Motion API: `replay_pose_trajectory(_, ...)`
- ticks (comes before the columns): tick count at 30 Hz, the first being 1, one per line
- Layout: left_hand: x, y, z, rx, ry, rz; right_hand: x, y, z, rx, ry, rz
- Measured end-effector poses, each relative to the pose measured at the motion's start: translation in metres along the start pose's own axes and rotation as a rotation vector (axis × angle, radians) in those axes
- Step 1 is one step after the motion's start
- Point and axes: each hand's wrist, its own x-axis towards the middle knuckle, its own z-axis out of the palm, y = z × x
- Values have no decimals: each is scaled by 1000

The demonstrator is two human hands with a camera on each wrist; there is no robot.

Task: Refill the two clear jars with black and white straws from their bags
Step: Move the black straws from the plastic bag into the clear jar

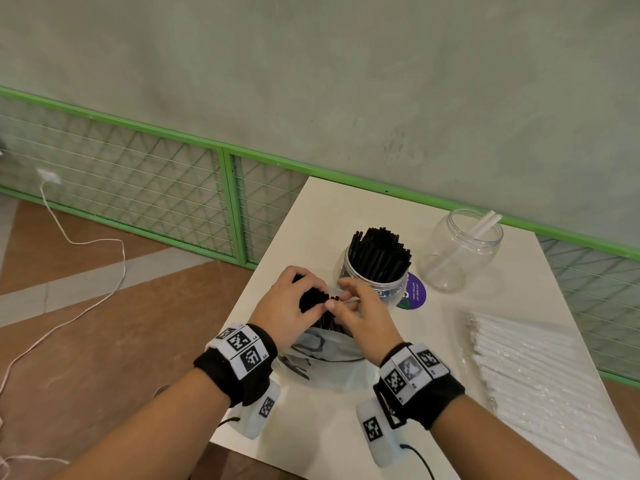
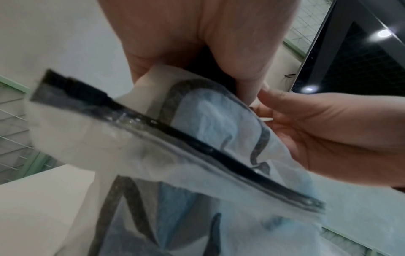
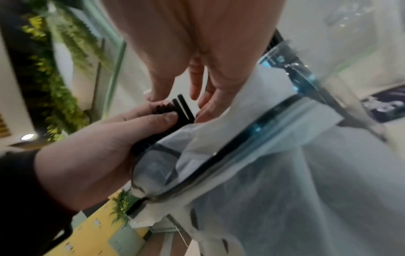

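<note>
Above the counter [image 1: 311, 216], the left hand [image 1: 291, 299] is gripping black straws [image 1: 311, 299] rising from their bag [image 1: 332, 362]; the right hand [image 1: 360, 313], pinching stragglers, should be squaring them before the jar [image 1: 377, 275].

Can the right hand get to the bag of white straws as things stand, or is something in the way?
Probably yes. The bag of white straws lies on the table to the right of the right hand, with nothing between them, but that hand is busy at the black straws.
</note>
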Motion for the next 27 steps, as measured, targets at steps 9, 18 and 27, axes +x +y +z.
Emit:
replay_pose_trajectory(9,-1,0,1,-5,-26,3,-4,10,5,-240,-169,-192)
replay_pose_trajectory(18,-8,1,2,-86,-18,15,13,13,15,-202,-130,-35)
replay_pose_trajectory(27,-6,6,4,-112,-98,4,10,15,13,-304,-102,-10)
